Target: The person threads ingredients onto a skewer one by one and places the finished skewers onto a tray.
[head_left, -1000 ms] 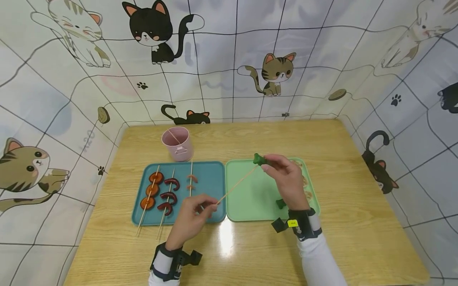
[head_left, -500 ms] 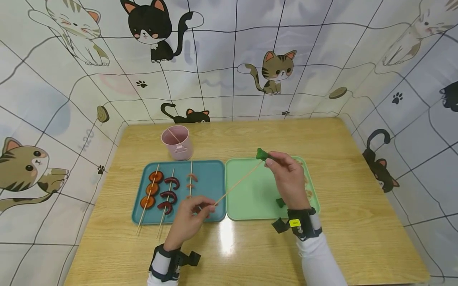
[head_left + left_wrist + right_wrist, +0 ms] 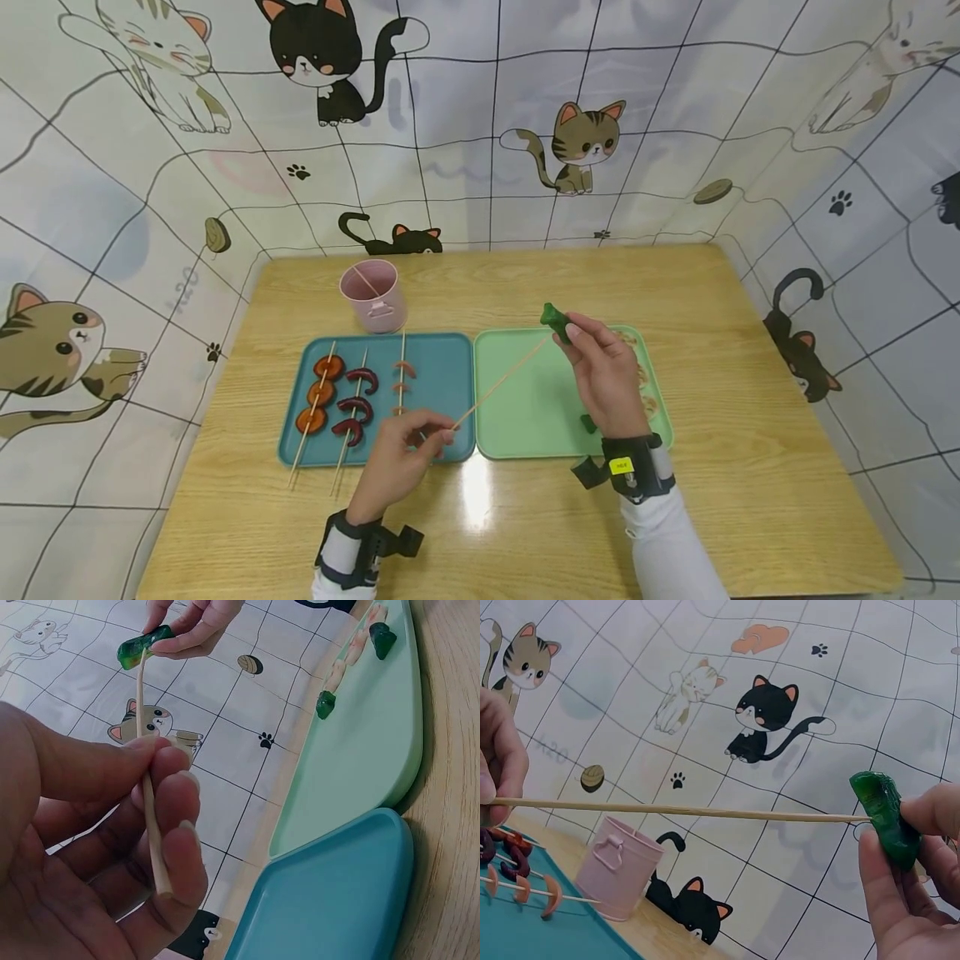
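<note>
My left hand (image 3: pixel 401 458) pinches the near end of a thin wooden skewer (image 3: pixel 498 382) between thumb and fingers. The skewer slants up to the right. Its far tip meets the side of a glossy green pepper piece (image 3: pixel 889 817), which my right hand (image 3: pixel 606 379) holds by thumb and fingertips above the light green tray (image 3: pixel 517 425). In the left wrist view, two more green pieces (image 3: pixel 382 640) lie on that tray beside a row of pale pink curled pieces (image 3: pixel 352 654). The right hand partly covers these in the head view.
Left of the green tray, a blue tray (image 3: pixel 442 358) bears skewers of round orange-brown slices (image 3: pixel 321 392), dark red curled pieces (image 3: pixel 355 407) and small pink pieces (image 3: pixel 405 368). Behind it stands a pink bucket (image 3: pixel 377 315) with a stick inside. Cat-print curtains border the wooden table (image 3: pixel 750 467).
My right hand has risen slightly and tilted the green pepper piece more upright. The skewer's far end has moved a little up and right; my left hand has stayed almost still.
</note>
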Demonstrator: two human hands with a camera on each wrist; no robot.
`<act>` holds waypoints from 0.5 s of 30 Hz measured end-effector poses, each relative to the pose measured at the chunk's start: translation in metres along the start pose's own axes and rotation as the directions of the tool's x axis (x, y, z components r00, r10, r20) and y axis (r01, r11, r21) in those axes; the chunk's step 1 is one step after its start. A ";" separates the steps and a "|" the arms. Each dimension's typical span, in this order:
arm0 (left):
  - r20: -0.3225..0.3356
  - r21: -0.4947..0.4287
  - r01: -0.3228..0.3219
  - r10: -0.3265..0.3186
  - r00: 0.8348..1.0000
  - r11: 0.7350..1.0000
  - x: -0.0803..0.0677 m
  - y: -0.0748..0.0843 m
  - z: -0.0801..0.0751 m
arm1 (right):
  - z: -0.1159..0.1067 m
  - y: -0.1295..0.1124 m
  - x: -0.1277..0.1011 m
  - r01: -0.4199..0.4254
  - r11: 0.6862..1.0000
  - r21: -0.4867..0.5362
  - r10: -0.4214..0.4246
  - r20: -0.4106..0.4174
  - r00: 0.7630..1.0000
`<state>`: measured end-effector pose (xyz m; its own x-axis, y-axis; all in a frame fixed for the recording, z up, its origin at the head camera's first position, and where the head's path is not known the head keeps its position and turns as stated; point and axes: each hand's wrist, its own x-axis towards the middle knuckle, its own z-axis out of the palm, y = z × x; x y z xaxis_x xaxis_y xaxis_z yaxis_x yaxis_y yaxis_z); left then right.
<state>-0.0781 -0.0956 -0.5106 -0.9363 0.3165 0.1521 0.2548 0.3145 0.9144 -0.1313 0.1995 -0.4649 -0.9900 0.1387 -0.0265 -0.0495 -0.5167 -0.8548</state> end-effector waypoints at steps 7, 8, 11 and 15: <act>-0.003 0.005 0.009 -0.009 1.000 1.000 0.000 0.001 0.000 | 0.001 0.004 0.001 0.037 0.999 -0.034 -0.038 -0.042 0.998; -0.004 0.004 0.011 -0.011 1.000 1.000 0.000 0.001 0.000 | 0.001 0.004 0.001 0.042 0.998 -0.039 -0.044 -0.049 0.998; -0.003 0.004 0.020 -0.020 1.000 1.000 0.000 0.002 0.001 | 0.001 0.006 0.001 0.057 0.997 -0.059 -0.061 -0.068 0.996; -0.003 0.003 0.025 -0.025 1.000 1.000 0.000 0.003 0.001 | 0.002 0.006 0.001 0.071 0.994 -0.085 -0.078 -0.083 0.993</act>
<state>-0.0771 -0.0933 -0.5082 -0.9432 0.3059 0.1298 0.2316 0.3249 0.9170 -0.1325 0.1946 -0.4692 -0.9686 0.2486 -0.0027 -0.1083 -0.4316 -0.8955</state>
